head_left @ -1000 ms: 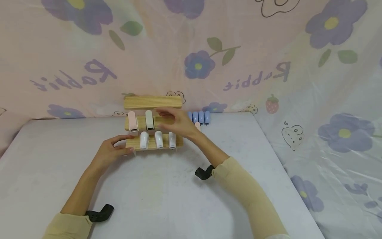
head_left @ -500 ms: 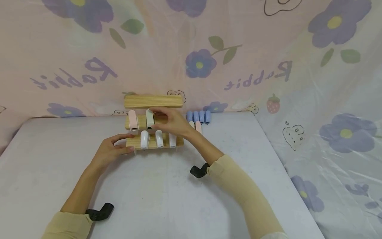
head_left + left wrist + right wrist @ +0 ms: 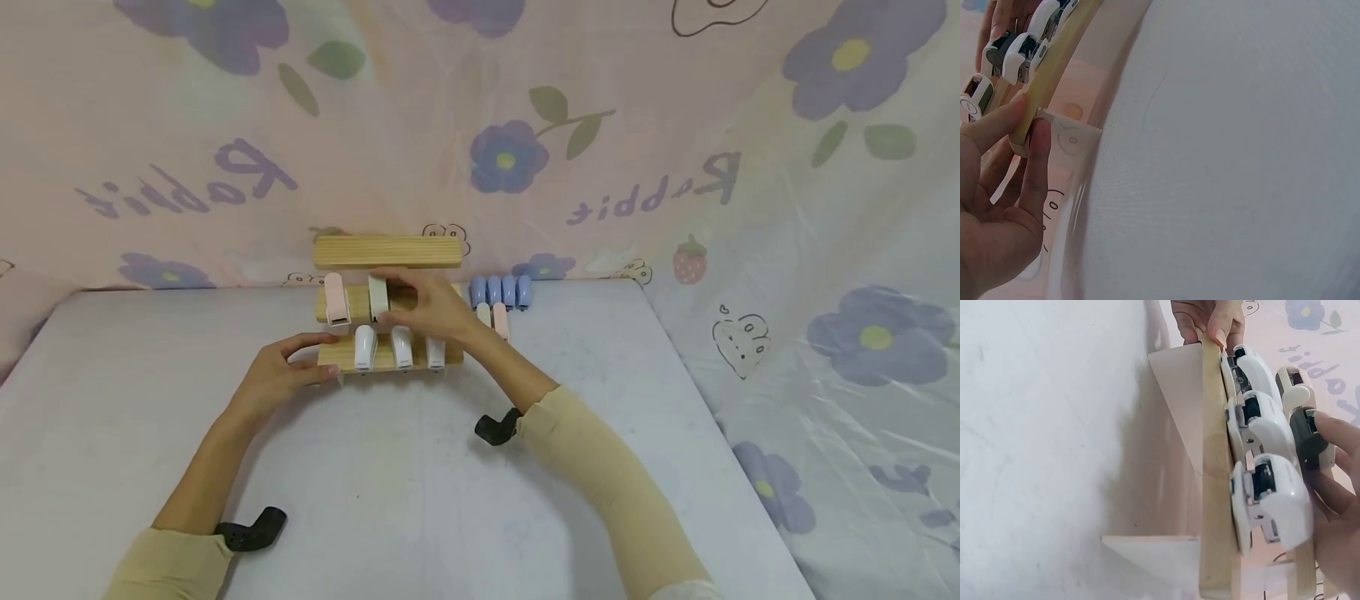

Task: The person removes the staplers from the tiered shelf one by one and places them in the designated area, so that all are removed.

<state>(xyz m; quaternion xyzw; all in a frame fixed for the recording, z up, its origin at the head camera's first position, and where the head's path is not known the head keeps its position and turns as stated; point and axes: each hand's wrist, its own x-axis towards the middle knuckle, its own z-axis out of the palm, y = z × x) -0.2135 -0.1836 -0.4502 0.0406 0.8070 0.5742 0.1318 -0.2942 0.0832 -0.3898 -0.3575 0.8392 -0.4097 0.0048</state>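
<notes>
A tiered wooden rack (image 3: pixel 384 355) holds small staplers. My left hand (image 3: pixel 273 375) pinches the left end of its lowest shelf, thumb above and fingers below in the left wrist view. Three white staplers (image 3: pixel 1279 494) stand in a row on that shelf. On the middle shelf are a pink stapler (image 3: pixel 336 297) at the left and a pale green stapler (image 3: pixel 377 296) beside it. My right hand (image 3: pixel 437 310) pinches the pale green stapler between thumb and fingers, reaching from the right. The hand partly hides the middle shelf's right part.
The rack's top shelf (image 3: pixel 387 252) is bare wood near the patterned cloth wall (image 3: pixel 420 125). Right of the rack lie several blue staplers (image 3: pixel 501 292) in a row. In front of them are another pale green stapler (image 3: pixel 483 314) and another pink stapler (image 3: pixel 500 321).
My right hand has moved left along the middle shelf to the pale green stapler and taken hold of it. The left hand has stayed on the lowest shelf's end.
</notes>
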